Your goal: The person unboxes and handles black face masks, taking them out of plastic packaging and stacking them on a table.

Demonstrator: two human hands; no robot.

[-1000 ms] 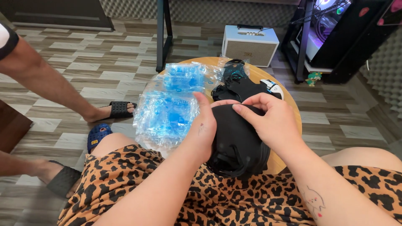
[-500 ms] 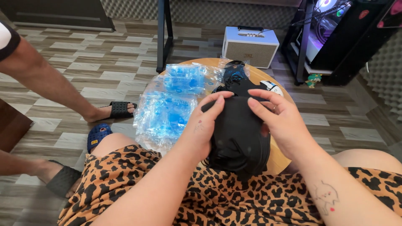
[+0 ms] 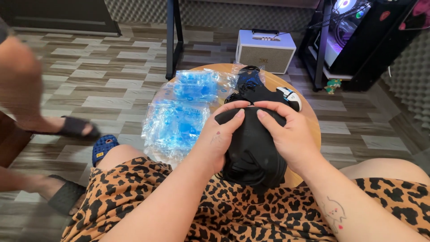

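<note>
The person is pressing both hands onto a black fabric bundle (image 3: 253, 148) that is lying on the near edge of a small round wooden table (image 3: 309, 130), partly hanging over toward the leopard-print lap (image 3: 251, 215). The left hand (image 3: 219, 141) is lying on the bundle's left flank, its fingers together and curled over the upper fold, with the thumb (image 3: 233, 122) stretched across the top. The right hand (image 3: 291, 134) is mirroring it on the right flank, fingers closed onto the cloth, so that the two sets of fingertips are almost meeting at the upper edge.

By the look of it, the step in hand is folding or smoothing the cloth's top edge down (the fabric looks thick and slack). The next move would call for keeping both grips firm while tucking the fold under, since loose fabric slips easily.

Just beyond the fingertips more black fabric (image 3: 251, 87) is lying, and beside the right fingers a white and black rounded object (image 3: 290, 96), possibly a mouse. To the left of the left fingers clear plastic bags with blue contents (image 3: 179, 121) are spreading across the table. Well apart, on the floor, another person's sandalled foot (image 3: 74, 127) is showing.
</note>
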